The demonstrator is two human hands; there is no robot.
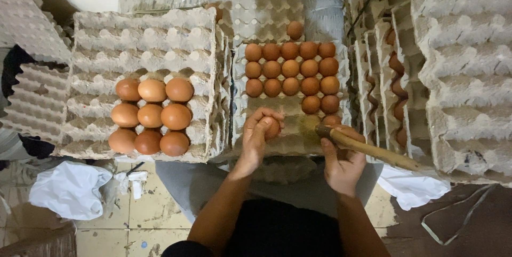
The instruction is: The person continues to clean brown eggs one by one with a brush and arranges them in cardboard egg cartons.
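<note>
My left hand [257,138] is closed around a brown egg [272,127], held over the near edge of a grey pulp egg tray [241,102]. My right hand [341,163] grips a wooden-handled brush [368,149]; its bristles [306,125] are blurred right beside the held egg. That middle tray carries several brown eggs [290,68] in rows at its far side. To the left, a stack of pulp trays [144,33] holds several larger brown eggs [151,115] in a block.
Tall stacks of egg trays [458,70] with eggs between the layers stand at the right. Empty trays [32,97] lie far left and at the back. A white plastic bag [69,188] and a white cloth [413,188] lie on the dirty tiled floor.
</note>
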